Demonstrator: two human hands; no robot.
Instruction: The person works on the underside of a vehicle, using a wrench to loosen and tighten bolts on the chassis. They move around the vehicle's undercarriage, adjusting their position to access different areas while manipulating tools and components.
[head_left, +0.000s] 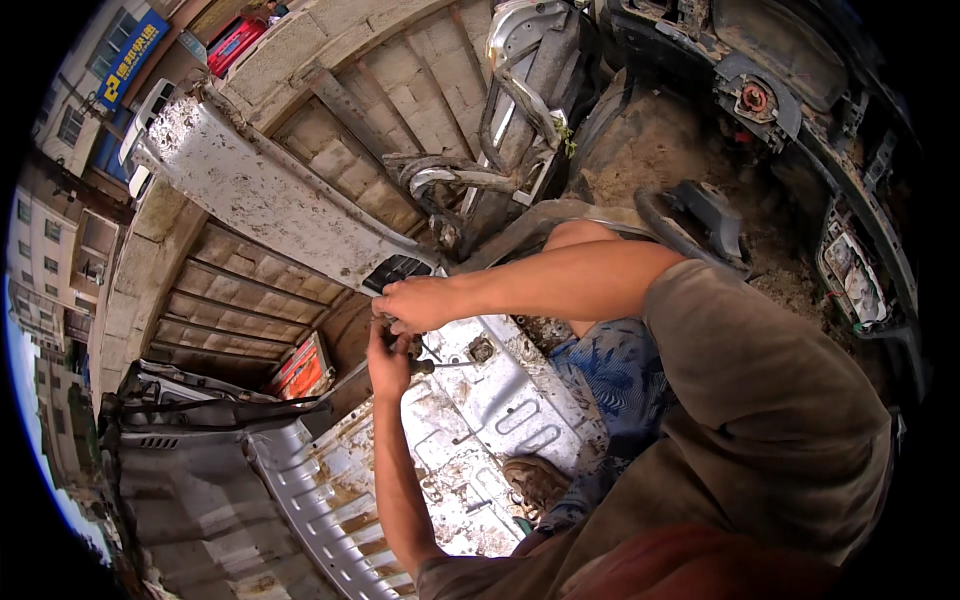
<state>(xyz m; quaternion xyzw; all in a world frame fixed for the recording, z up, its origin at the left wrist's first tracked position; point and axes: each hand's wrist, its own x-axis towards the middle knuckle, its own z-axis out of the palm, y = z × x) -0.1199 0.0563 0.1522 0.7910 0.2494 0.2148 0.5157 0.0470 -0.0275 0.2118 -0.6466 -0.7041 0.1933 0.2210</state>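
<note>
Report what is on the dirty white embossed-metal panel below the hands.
A brown shoe and scattered dirt show on the white panel. Blue leaf-patterned cloth and the left forearm cover parts; anything there cannot be seen.

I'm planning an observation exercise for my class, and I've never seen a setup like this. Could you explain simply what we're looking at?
There is no machine here: these are a person's two bare hands. The single picture comes from a wide fisheye camera on that person's head, looking down, so edges bend and the corners go black.

The right hand reaches across from the right; the left hand comes up from below. Their fingers meet closely, hiding whatever is between them. A thin tool with a dark handle shows beside the left hand; whether it is gripped is hard to tell.

Below lies a dirty, pale metal panel with raised shapes, and a brown shoe shows there too. A long, scuffed panel slants beyond the hands.
</note>
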